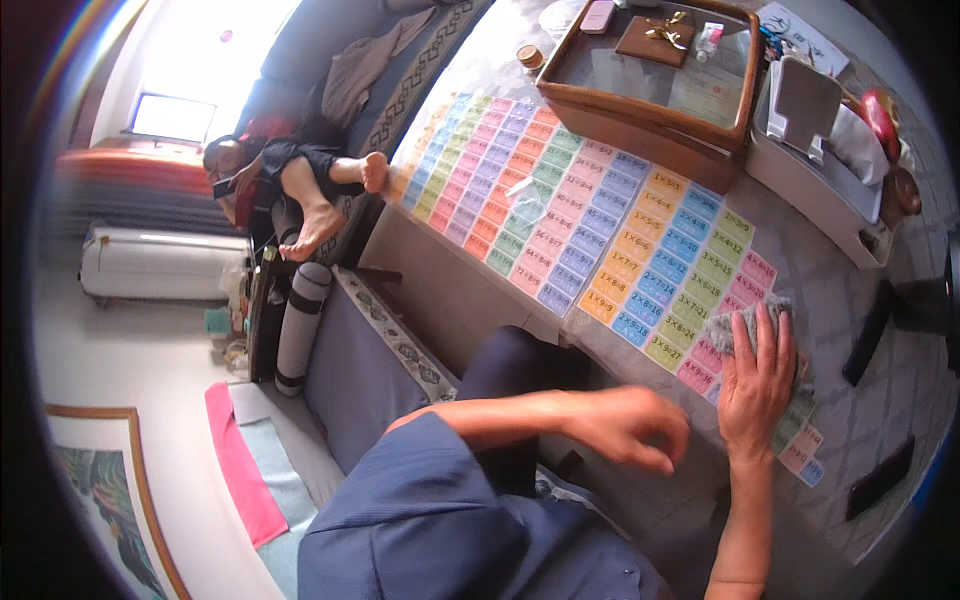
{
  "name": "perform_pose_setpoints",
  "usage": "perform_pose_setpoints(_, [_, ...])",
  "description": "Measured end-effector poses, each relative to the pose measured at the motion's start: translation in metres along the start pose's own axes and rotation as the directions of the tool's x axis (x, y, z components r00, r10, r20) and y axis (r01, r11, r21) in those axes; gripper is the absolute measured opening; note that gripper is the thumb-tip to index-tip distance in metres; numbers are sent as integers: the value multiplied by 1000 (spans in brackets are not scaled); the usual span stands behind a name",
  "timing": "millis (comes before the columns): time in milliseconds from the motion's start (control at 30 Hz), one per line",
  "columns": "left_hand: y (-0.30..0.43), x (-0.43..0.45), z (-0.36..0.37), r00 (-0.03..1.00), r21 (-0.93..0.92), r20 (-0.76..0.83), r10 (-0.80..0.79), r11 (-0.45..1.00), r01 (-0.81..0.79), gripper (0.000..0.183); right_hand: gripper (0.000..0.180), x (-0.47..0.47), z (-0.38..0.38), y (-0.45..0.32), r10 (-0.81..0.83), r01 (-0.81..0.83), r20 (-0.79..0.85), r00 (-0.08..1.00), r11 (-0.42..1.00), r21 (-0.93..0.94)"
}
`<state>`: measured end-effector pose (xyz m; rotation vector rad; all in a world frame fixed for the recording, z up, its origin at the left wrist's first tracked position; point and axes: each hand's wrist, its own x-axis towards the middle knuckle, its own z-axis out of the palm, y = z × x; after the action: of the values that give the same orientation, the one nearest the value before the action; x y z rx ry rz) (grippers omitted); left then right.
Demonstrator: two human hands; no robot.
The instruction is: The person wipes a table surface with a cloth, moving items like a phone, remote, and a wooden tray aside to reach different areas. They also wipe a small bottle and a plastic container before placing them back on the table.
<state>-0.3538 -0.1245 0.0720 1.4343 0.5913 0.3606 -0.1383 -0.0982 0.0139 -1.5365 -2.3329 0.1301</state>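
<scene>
A folded grey cloth [729, 330] lies under my right hand [757, 375], which presses it with extended fingers onto a colourful multiplication and division chart [525, 195]. The chart lies on the table [832, 300], which has a clear, shiny covering. My left hand [634, 431] hangs in the air to the left of my right one, near the table's edge. Its fingers are loosely curled, with a gap by the thumb, and nothing shows in it. A small translucent piece of plastic [529, 210] rests on the chart's middle.
A glass-topped wooden box [645, 127] and a white organizer [817, 202] stand at the table's far side. A small jar [530, 56] is beside the box. Dark objects lie at right, one a flat black slab [881, 478]. Another person [300, 180] reclines on the sofa with a phone.
</scene>
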Motion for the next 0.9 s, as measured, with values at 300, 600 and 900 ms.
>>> perform_pose_setpoints(300, [-85, -140, -256, 445, 607, -773, 453, 322, 726, 43, 41, -2, 15, -25, 85, -102, -169, 982, 990, -95])
perform_pose_setpoints(600, [-190, -78, -321, 451, 394, -876, 169, 790, 469, 35, 44, 2, 27, -13, 292, -292, -33, 956, 931, -220])
perform_pose_setpoints(900, [-205, -69, -313, 444, 578, -812, 380, 632, 516, 29, 40, 11, 4, -85, 653, -521, 194, 732, 353, 777])
